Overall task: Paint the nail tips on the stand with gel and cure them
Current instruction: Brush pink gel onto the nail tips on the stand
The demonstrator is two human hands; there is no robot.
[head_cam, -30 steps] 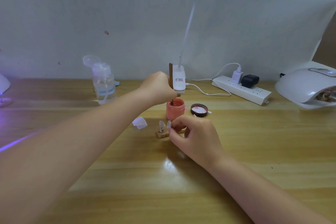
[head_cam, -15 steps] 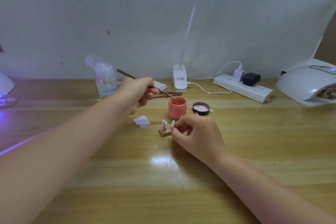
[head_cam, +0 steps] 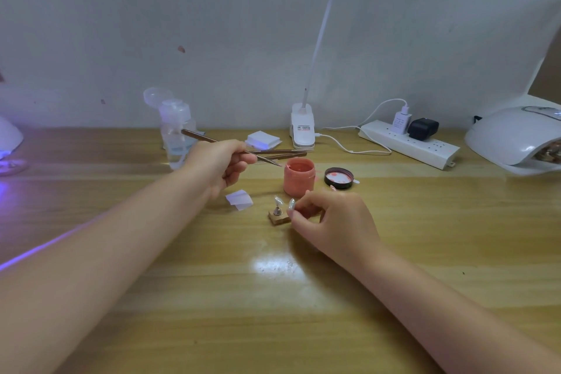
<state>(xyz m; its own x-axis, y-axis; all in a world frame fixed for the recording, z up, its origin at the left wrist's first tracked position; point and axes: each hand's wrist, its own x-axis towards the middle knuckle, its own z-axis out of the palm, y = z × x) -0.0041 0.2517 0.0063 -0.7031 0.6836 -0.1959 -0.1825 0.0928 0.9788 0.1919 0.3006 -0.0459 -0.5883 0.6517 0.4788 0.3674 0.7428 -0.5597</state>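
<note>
Nail tips sit on a small stand on the table. Right hand pinches the stand's right end. Left hand holds a brush, its tip at the open pink jar. Farther right lies the lid.

Curing lamp cut off at right edge
</note>
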